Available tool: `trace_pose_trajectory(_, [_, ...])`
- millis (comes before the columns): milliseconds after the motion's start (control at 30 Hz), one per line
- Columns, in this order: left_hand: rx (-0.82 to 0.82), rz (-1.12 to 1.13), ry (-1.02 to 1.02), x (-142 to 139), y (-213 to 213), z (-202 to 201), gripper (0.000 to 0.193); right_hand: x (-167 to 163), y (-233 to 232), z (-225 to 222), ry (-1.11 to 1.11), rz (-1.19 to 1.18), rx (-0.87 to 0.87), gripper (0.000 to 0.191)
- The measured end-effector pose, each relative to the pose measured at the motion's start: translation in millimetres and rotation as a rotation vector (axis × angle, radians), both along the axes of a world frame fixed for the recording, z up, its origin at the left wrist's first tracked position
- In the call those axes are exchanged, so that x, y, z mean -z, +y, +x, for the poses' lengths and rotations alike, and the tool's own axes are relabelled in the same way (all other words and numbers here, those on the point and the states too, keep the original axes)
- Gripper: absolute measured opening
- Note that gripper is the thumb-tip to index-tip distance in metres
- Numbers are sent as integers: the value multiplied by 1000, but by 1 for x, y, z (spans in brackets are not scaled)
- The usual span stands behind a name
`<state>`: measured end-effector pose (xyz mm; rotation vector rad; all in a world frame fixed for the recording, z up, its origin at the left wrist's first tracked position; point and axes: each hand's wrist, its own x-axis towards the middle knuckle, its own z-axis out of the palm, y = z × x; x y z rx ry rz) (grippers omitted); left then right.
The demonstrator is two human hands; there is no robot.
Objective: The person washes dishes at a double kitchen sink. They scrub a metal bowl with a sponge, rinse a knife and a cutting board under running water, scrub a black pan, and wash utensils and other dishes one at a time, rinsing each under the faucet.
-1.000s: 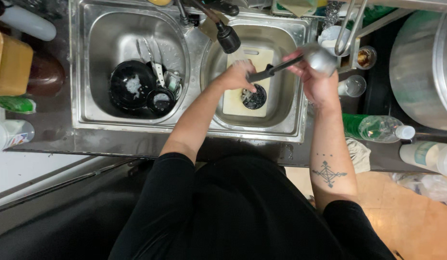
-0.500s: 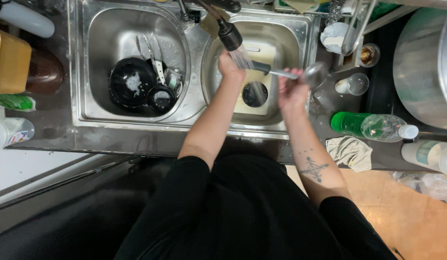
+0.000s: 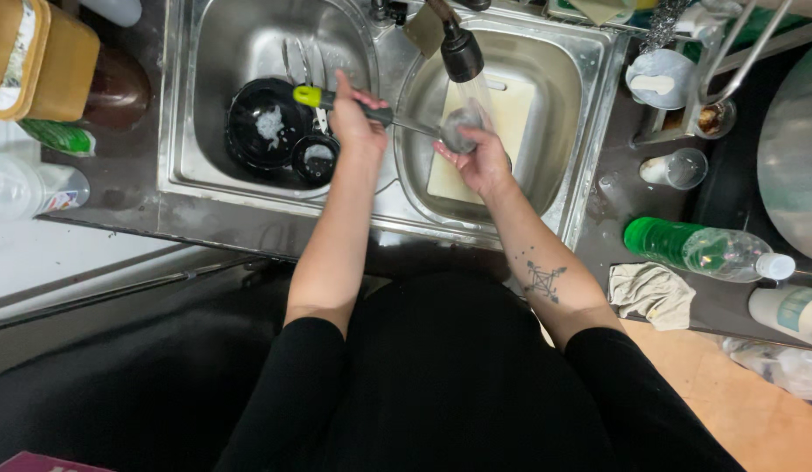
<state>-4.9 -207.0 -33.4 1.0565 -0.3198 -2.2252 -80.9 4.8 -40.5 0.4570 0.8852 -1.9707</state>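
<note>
Under the tap (image 3: 461,51), the wet ladle (image 3: 384,116), gripped by the left hand (image 3: 353,118) and cupped by the right hand (image 3: 480,157), could be dropped onto the cutting board (image 3: 511,131).

Left hand (image 3: 353,118) grips ladle (image 3: 380,114) — right hand (image 3: 480,157) rubs its bowl.

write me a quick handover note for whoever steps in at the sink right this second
Left hand: closed on the dark handle of a ladle with a yellow-green tip.
Right hand: cupped on the ladle's bowl under the running faucet head.
Right basin: pale cutting board lying in the bottom.
Left basin: black dishes with suds, cutlery behind.
Done: ladle bowl is wet.
Left: board and black dishes look unrinsed.
</note>
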Motion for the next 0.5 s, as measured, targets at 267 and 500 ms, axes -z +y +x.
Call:
trace_pose_trajectory(267, [-14,200,20,49,41,-20,49,-54,25,-27,619,236,-68,39])
trace_pose_trajectory(500, [615,388,43,38,145,-84,61,-127,121,-61,1186,630,-7,40])
